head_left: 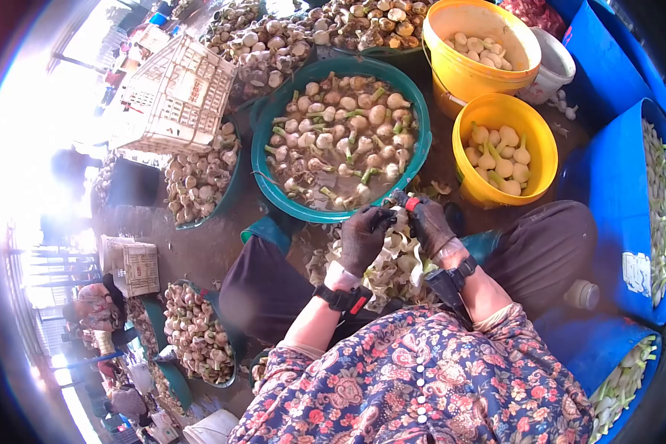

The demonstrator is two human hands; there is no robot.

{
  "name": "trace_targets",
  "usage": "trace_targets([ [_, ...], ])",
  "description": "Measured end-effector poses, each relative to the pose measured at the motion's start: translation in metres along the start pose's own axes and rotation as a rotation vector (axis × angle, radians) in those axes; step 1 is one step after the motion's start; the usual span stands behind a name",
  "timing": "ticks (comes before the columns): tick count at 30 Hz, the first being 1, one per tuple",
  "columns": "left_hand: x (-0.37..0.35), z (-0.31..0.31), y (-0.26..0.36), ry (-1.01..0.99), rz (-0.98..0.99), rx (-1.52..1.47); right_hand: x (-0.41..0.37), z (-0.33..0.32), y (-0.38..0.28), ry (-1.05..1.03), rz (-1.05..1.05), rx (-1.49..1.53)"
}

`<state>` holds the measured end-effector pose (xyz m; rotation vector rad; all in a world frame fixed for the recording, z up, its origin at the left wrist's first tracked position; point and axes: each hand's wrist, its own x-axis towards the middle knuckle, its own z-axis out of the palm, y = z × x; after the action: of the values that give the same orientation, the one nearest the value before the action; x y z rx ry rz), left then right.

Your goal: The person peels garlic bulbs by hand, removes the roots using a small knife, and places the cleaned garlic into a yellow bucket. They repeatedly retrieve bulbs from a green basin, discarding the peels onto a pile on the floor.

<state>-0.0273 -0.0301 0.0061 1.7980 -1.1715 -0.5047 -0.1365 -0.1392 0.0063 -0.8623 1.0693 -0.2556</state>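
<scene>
Both of my hands wear dark gloves and meet over a heap of pale peelings (pixel 396 259) in my lap. My left hand (pixel 364 238) is curled with its fingers pinched together; what it holds is hidden. Close beside it, my right hand (pixel 428 222), with a red band on a finger, is also closed, its fingertips near the left ones. Just beyond them, a green tub (pixel 259 152) holds garlic bulbs (pixel 348 126) in murky water. A yellow bucket (pixel 505 196) with peeled white bulbs (pixel 505 152) stands to the right of the tub.
Another yellow bucket (pixel 488 70) and a white bucket (pixel 559 70) stand behind. Blue containers (pixel 621 200) line the right side. White crates (pixel 174 96) and tubs of unpeeled bulbs (pixel 200 333) are on the left. A person (pixel 100 307) sits at the far left.
</scene>
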Motion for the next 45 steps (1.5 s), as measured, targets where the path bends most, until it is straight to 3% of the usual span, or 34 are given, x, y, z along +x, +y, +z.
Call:
trace_targets([
  [1,-0.004,-0.002,0.001,-0.042,-0.008,0.007,-0.002,0.001,-0.002,-0.008,0.031,0.002],
  [2,-0.008,-0.005,0.001,-0.083,-0.015,0.013,0.007,0.0,0.006,-0.018,-0.086,-0.034],
  [3,-0.015,-0.007,0.001,-0.259,-0.043,0.143,0.023,-0.004,0.021,-0.027,-0.203,-0.069],
  [5,-0.031,-0.014,-0.002,-0.616,-0.101,0.405,0.037,-0.013,0.035,-0.088,-0.149,0.069],
  [7,-0.036,-0.028,-0.016,-0.754,-0.149,0.527,0.049,-0.026,0.037,-0.189,0.19,0.413],
  [8,-0.038,-0.033,-0.022,-0.82,-0.174,0.587,0.068,-0.034,0.054,-0.334,0.13,0.459],
  [9,-0.024,-0.035,-0.024,-0.813,-0.323,0.538,0.064,-0.032,0.05,-0.307,0.103,0.454],
  [11,-0.008,-0.034,-0.059,-0.443,-0.315,0.473,0.048,-0.021,0.038,-0.254,0.056,0.441],
  [13,0.024,-0.028,-0.07,-0.207,-0.352,0.573,0.047,-0.022,0.041,-0.38,-0.42,0.15],
  [15,0.054,-0.01,-0.113,-0.135,-0.366,0.599,0.056,-0.026,0.044,-0.666,-0.082,0.65],
  [17,0.08,0.006,-0.127,-0.303,-0.442,0.642,0.044,-0.023,0.034,-0.539,-0.294,0.282],
  [18,0.088,0.022,-0.156,-0.394,-0.422,0.705,0.055,-0.025,0.04,-0.647,-0.203,0.536],
  [19,0.096,0.035,-0.175,-0.484,-0.4,0.769,0.051,-0.027,0.032,-0.568,-0.138,0.409],
  [20,0.09,0.045,-0.178,-0.324,-0.372,0.736,0.054,-0.028,0.036,-0.467,-0.244,0.144],
  [22,0.101,0.04,-0.17,-0.384,-0.456,0.569,0.054,-0.03,0.034,-0.442,-0.187,-0.043],
  [23,0.102,0.035,-0.162,-0.413,-0.505,0.491,0.054,-0.028,0.035,-0.391,-0.274,-0.205],
  [24,0.099,0.032,-0.138,-0.276,-0.464,0.348,0.053,-0.024,0.039,-0.342,-0.357,-0.361],
  [25,0.098,0.03,-0.139,-0.206,-0.503,-0.097,0.05,-0.018,0.041,-0.293,-0.44,-0.513],
  [26,0.088,0.028,-0.138,-0.123,-0.559,-0.45,0.047,-0.016,0.041,-0.433,-0.199,-0.161],
  [27,0.081,0.017,-0.095,-0.027,-0.601,-0.805,0.049,-0.015,0.045,-0.417,-0.244,-0.221],
  [29,0.065,0.014,-0.082,-0.107,-0.326,-0.828,0.057,-0.016,0.049,-0.385,-0.347,-0.35],
  [30,0.056,0.01,-0.065,-0.153,-0.462,-0.952,0.053,-0.017,0.044,-0.254,-0.512,-0.53],
  [32,0.035,0.011,-0.05,-0.189,-0.433,-0.75,0.037,-0.011,0.027,-0.22,-0.512,-0.245],
  [34,0.028,0.008,-0.036,-0.14,-0.425,-0.595,0.024,-0.002,0.008,-0.127,-0.129,0.072],
  [38,0.019,-0.006,-0.015,-0.147,-0.18,-0.097,0.022,0.003,0.015,-0.023,-0.219,-0.045],
  [41,0.014,-0.006,-0.013,-0.177,-0.17,-0.167,0.024,-0.003,0.01,-0.088,-0.211,-0.248],
  [42,0.017,-0.014,0.004,-0.243,-0.307,-0.141,0.024,-0.005,0.011,-0.108,-0.233,-0.272],
  [45,0.018,-0.023,0.0,-0.244,-0.389,-0.449,0.022,-0.007,0.013,-0.188,-0.282,-0.277],
])
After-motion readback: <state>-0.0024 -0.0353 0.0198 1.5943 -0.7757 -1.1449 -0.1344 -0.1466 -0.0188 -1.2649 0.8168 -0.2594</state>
